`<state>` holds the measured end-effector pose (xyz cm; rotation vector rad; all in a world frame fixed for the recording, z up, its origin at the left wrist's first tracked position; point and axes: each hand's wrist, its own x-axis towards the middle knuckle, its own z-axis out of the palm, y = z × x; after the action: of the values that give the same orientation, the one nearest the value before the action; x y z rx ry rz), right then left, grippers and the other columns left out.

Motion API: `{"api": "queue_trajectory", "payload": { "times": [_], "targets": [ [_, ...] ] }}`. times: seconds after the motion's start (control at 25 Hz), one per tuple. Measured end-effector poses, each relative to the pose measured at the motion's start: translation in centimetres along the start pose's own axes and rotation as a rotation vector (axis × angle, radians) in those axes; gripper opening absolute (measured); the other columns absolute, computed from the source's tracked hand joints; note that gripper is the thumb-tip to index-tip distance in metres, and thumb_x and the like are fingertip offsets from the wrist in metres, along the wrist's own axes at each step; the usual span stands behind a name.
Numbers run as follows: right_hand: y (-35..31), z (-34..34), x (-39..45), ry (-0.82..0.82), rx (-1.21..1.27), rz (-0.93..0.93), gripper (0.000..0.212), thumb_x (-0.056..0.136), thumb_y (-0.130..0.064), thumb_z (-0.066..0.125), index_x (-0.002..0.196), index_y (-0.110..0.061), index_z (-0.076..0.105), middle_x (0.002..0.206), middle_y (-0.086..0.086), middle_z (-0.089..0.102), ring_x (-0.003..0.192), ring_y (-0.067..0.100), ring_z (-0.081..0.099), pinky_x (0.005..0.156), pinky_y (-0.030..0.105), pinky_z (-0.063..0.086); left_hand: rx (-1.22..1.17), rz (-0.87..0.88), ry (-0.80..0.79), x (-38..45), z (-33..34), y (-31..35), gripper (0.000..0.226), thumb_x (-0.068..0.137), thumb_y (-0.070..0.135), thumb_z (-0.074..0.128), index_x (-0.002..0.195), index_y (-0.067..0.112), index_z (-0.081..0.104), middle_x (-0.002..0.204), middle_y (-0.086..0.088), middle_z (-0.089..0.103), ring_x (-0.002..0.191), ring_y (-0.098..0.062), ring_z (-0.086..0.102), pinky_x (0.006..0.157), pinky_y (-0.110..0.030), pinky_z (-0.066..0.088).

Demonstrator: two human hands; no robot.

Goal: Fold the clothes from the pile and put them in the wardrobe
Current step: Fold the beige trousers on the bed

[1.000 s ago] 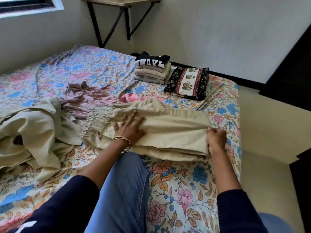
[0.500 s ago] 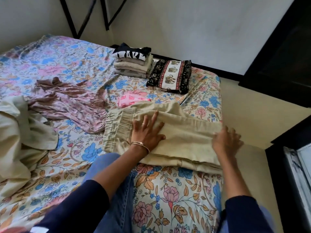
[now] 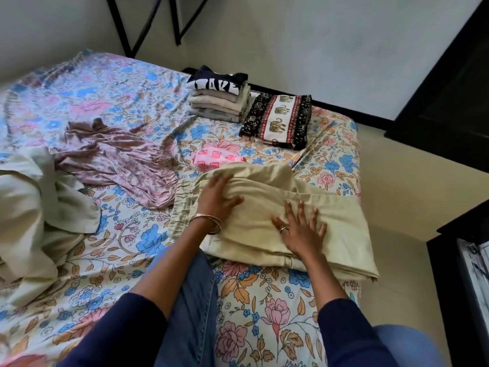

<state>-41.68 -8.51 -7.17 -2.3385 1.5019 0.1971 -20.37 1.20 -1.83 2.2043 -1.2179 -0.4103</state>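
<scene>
Beige trousers point(image 3: 312, 207) under 2 flat, spread hands point(image 3: 215, 197) point(image 3: 300, 233), mauve garment point(image 3: 119, 160) alongside.

place: home bedroom | evidence: floral-sheeted bed point(image 3: 119, 102), folded clothes point(image 3: 219, 102)

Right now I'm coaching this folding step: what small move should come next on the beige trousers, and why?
Probably fold the elastic waistband end over toward the right. Both hands, left hand and right hand, lie flat on the beige trousers, which look smoothed but remain long, longer than the folded stack at the far edge of the bed. One more fold would likely bring them nearer that size.
</scene>
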Motion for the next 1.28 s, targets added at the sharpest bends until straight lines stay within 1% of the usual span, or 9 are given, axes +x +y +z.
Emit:
{"api": "queue_trajectory", "payload": {
  "times": [0.2, 0.36, 0.52, 0.68, 0.8, 0.96, 1.04, 1.12, 1.28],
  "targets": [
    [-6.4, -1.6, -0.8, 0.178, 0.337, -0.015, 0.066, 0.1, -0.051, 0.036, 0.154, -0.017, 0.02, 0.162, 0.012, 0.01, 0.149, 0.033, 0.006, 0.12, 0.048, 0.01, -0.163, -0.724, -0.042, -1.3, -3.3, -3.6, 0.152, 0.033, 0.083, 0.069, 0.151, 0.03, -0.011, 0.157, -0.023, 0.0, 0.144, -0.045, 0.002, 0.113, -0.062, 0.015],
    [-10.7, 0.1, -1.5, 0.228, 0.499, -0.234, 0.07, 0.099, -0.051, 0.037, 0.156, -0.014, 0.015, 0.163, 0.009, 0.006, 0.15, 0.025, 0.002, 0.121, 0.038, 0.006, -0.4, -0.722, -0.02, -1.7, -6.1, -2.2, 0.137, 0.057, 0.055, 0.085, 0.152, 0.012, -0.004, 0.151, -0.023, 0.026, 0.139, -0.036, 0.029, 0.108, -0.039, 0.034],
    [-10.9, 2.3, -1.3, 0.164, 0.4, -0.26, 0.07, 0.102, -0.049, 0.031, 0.156, -0.015, 0.003, 0.163, 0.007, -0.002, 0.15, 0.023, -0.003, 0.121, 0.032, -0.003, -0.363, -0.73, -0.07, -2.5, -7.6, -0.9, 0.044, 0.079, 0.029, 0.077, 0.099, 0.002, 0.049, 0.11, -0.006, 0.052, 0.087, -0.018, 0.048, 0.06, -0.015, 0.039],
    [-10.8, 2.4, -0.2, 0.072, 0.492, -0.259, 0.065, 0.102, -0.048, 0.029, 0.156, -0.019, 0.006, 0.163, 0.004, 0.0, 0.15, 0.023, -0.002, 0.122, 0.034, -0.002, -0.323, -0.626, -0.038, -1.9, -9.2, -0.4, 0.069, 0.066, 0.038, 0.086, 0.112, 0.004, 0.046, 0.105, -0.009, 0.052, 0.089, -0.023, 0.047, 0.072, -0.031, 0.038],
    [-8.9, 1.1, 0.1, 0.017, 0.969, -0.255, 0.06, 0.099, -0.057, 0.035, 0.148, -0.023, 0.036, 0.156, 0.003, 0.032, 0.145, 0.022, 0.026, 0.12, 0.036, 0.019, -0.306, -0.506, 0.029, -1.4, -9.6, 2.4, 0.065, 0.062, 0.032, 0.088, 0.108, 0.009, 0.048, 0.1, -0.007, 0.056, 0.084, -0.024, 0.052, 0.068, -0.031, 0.043],
    [-5.0, -0.3, 1.8, 0.31, 1.563, 0.085, 0.082, 0.061, -0.096, 0.042, 0.111, -0.033, 0.054, 0.103, -0.013, 0.055, 0.093, 0.005, 0.053, 0.089, 0.027, 0.047, -0.282, -0.501, 0.032, -0.8, -10.1, 5.2, 0.082, 0.056, 0.036, 0.09, 0.119, 0.006, 0.047, 0.102, -0.01, 0.059, 0.086, -0.027, 0.057, 0.066, -0.032, 0.048],
    [-5.1, 1.2, 2.8, 0.215, 1.556, 0.098, 0.1, 0.061, -0.097, 0.041, 0.132, -0.028, 0.051, 0.126, -0.005, 0.058, 0.114, 0.013, 0.055, 0.099, 0.037, 0.046, -0.325, -0.485, 0.023, -0.8, -10.1, 6.2, 0.08, 0.059, 0.032, 0.089, 0.121, 0.006, 0.044, 0.101, -0.007, 0.056, 0.084, -0.025, 0.056, 0.064, -0.031, 0.047],
    [-5.4, 3.1, 3.5, 0.106, 1.313, -0.068, 0.092, 0.076, -0.088, 0.034, 0.147, -0.03, 0.038, 0.155, -0.002, 0.034, 0.142, 0.018, 0.031, 0.118, 0.048, 0.025, -0.422, -0.479, 0.012, -1.2, -9.5, 8.1, 0.075, 0.06, 0.025, 0.088, 0.119, 0.008, 0.045, 0.097, -0.005, 0.054, 0.083, -0.023, 0.054, 0.065, -0.029, 0.046],
    [-4.3, -0.5, 1.9, -0.098, 1.623, -0.146, 0.082, 0.08, -0.081, 0.047, 0.133, -0.019, 0.058, 0.136, 0.016, 0.057, 0.128, 0.035, 0.052, 0.109, 0.058, 0.036, -0.54, -0.43, -0.012, -0.8, -7.9, 12.1, 0.099, 0.046, 0.03, 0.088, 0.13, 0.01, 0.04, 0.112, -0.008, 0.058, 0.101, -0.032, 0.059, 0.086, -0.04, 0.054]
  ]
}}
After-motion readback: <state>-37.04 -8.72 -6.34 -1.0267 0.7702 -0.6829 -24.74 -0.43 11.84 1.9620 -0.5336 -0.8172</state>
